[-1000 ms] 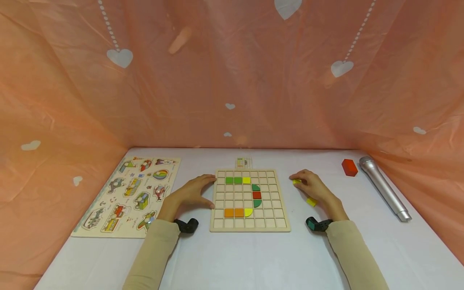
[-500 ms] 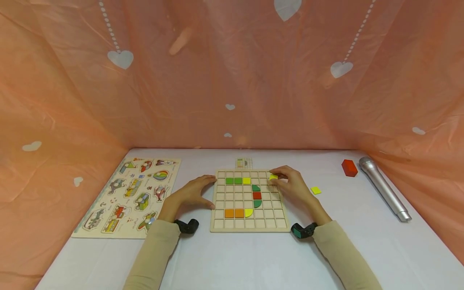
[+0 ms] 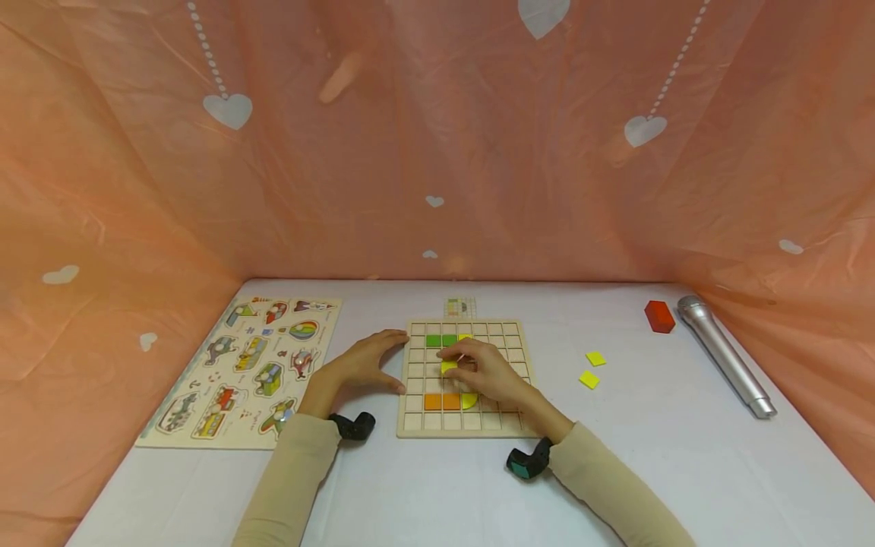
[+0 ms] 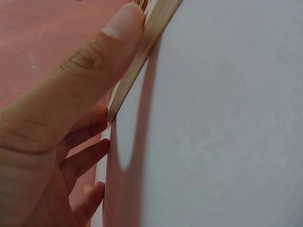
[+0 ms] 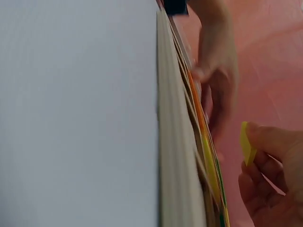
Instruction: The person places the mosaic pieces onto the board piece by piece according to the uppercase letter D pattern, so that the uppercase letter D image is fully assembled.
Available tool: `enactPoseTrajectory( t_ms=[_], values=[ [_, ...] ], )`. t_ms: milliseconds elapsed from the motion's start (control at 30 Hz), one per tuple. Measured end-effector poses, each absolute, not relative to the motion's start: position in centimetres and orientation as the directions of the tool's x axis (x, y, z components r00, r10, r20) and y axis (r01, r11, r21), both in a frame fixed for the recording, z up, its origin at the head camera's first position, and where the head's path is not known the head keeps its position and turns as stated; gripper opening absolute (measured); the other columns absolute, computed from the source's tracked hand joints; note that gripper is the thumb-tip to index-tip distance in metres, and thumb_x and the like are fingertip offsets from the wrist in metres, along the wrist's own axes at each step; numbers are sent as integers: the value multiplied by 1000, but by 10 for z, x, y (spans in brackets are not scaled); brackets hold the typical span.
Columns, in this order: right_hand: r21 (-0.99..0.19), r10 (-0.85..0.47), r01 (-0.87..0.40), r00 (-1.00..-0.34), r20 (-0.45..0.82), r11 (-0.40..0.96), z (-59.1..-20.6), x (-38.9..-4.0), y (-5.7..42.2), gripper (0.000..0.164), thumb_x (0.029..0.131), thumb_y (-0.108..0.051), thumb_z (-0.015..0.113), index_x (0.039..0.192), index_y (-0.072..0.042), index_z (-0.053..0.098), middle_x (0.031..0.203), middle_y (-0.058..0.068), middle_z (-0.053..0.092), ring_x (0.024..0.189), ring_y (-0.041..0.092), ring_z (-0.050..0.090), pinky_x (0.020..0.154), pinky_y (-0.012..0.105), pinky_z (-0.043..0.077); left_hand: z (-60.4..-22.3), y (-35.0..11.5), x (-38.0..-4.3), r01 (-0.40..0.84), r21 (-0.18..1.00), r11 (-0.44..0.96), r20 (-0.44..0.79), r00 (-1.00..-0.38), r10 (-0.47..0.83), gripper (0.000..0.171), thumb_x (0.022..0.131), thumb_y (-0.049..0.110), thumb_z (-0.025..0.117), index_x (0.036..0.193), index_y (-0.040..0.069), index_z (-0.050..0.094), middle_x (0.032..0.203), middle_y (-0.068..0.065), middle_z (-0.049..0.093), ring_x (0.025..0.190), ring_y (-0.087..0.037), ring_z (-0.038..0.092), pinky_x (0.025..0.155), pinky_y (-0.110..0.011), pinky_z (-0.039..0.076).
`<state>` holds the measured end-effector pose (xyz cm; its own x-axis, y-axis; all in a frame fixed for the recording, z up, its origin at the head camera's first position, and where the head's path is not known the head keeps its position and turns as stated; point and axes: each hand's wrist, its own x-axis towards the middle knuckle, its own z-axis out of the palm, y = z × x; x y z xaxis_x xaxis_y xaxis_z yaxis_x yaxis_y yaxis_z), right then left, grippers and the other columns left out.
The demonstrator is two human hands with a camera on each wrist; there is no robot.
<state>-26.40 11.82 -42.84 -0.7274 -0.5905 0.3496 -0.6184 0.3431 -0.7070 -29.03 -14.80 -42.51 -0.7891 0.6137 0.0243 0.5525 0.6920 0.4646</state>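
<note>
In the head view my right hand [image 3: 488, 372] is over the middle of the wooden grid board [image 3: 472, 434]. It pinches a small yellow tile [image 3: 447, 366] between thumb and fingers. The right wrist view shows that tile [image 5: 247, 144] held apart from the board. My left hand [image 3: 362, 360] rests at the board's left edge, with thumb and fingers spread. In the left wrist view its thumb [image 4: 94, 61] touches the board's rim. Green tiles [image 3: 440, 340], orange tiles [image 3: 441, 402] and a yellow rounded piece [image 3: 469, 400] lie in cells. My right hand hides several other cells.
Two yellow tiles [image 3: 592, 368] lie on the white table right of the board. A small pattern card [image 3: 459, 307] is behind it. A picture puzzle board [image 3: 239, 365] lies at left. A red block [image 3: 659, 317] and a silver microphone [image 3: 726, 357] are at far right.
My right hand, holding the yellow tile, has moved left from the table beside the board to above its middle. Two yellow tiles on the right are now uncovered. My left hand stays in place.
</note>
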Motion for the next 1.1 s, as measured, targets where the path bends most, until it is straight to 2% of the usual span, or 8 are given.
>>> enactPoseTrajectory(
  t_ms=[133,367,500,600,733,1100],
  values=[
    [-707,-615,-627,-710,343,329,-434,-261,103,28,83,-12,70,109,-3,66,108,6,65,99,20,59,82,30,54,-426,-148,-291,546,466,696,17,-792,610,92,67,42,81,139,2,40,145,-15,38,134,-32,32,110,-47,28],
    [-675,-589,-627,-733,340,390,-443,-259,94,23,77,-12,76,99,-10,70,98,-2,66,95,13,59,86,23,50,-426,-147,-290,529,472,705,1,-800,599,92,67,43,81,140,3,39,145,-14,37,135,-32,31,111,-47,27],
    [-649,-565,-623,-751,342,436,-443,-257,94,19,75,-17,78,91,-11,73,96,-2,63,91,14,56,79,25,48,-426,-147,-291,538,466,703,9,-797,604,93,67,42,81,140,2,39,145,-14,38,134,-32,32,111,-47,27],
    [-636,-559,-625,-755,344,453,-443,-257,94,16,75,-19,78,89,-12,74,93,-3,63,88,13,55,75,24,48,-427,-147,-291,541,461,703,11,-796,605,93,67,43,81,140,2,39,145,-14,38,134,-31,32,111,-46,27],
    [-620,-571,-637,-745,345,458,-440,-257,96,12,79,-17,75,90,-13,75,89,-5,67,87,12,56,78,26,47,-427,-147,-291,535,466,705,4,-798,603,94,67,43,81,140,3,39,145,-14,37,134,-32,32,111,-47,27],
    [-621,-595,-634,-740,315,460,-436,-257,97,12,81,-14,73,92,-12,74,88,-3,66,85,12,55,75,24,47,-426,-147,-290,528,474,705,3,-801,598,93,67,43,81,140,2,39,145,-15,37,135,-33,31,111,-48,26]
  ],
)
